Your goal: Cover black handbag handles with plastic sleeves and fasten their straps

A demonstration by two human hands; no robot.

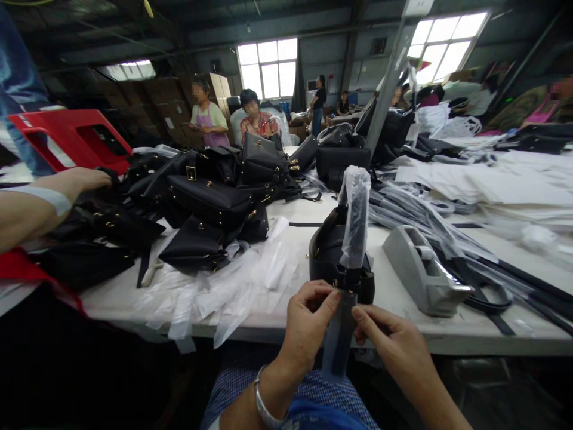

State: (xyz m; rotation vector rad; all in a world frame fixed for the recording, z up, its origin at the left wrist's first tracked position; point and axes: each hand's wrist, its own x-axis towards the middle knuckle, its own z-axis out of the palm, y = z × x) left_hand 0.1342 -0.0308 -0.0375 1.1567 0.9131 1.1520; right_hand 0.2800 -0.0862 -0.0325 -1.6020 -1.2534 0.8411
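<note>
A black handbag (326,245) stands on the table in front of me, its upright handle wrapped in clear plastic (357,209). Below the bag's near side a dark strap in a clear plastic sleeve (339,346) hangs past the table edge. My left hand (308,316) pinches the sleeve's upper left edge between thumb and fingers. From the other side my right hand (385,331) pinches the sleeve's right edge. Both hands are closed. The strap's upper end, near the bag's buckle area, is partly covered by my fingers.
A grey tape dispenser (421,275) sits right of the bag. Loose plastic sleeves (242,286) lie to the left, before piled black bags (210,197). Wrapped straps and white sheets (505,185) cover the right. Another person's arm (40,209) reaches in from the left, near a red stool (71,137).
</note>
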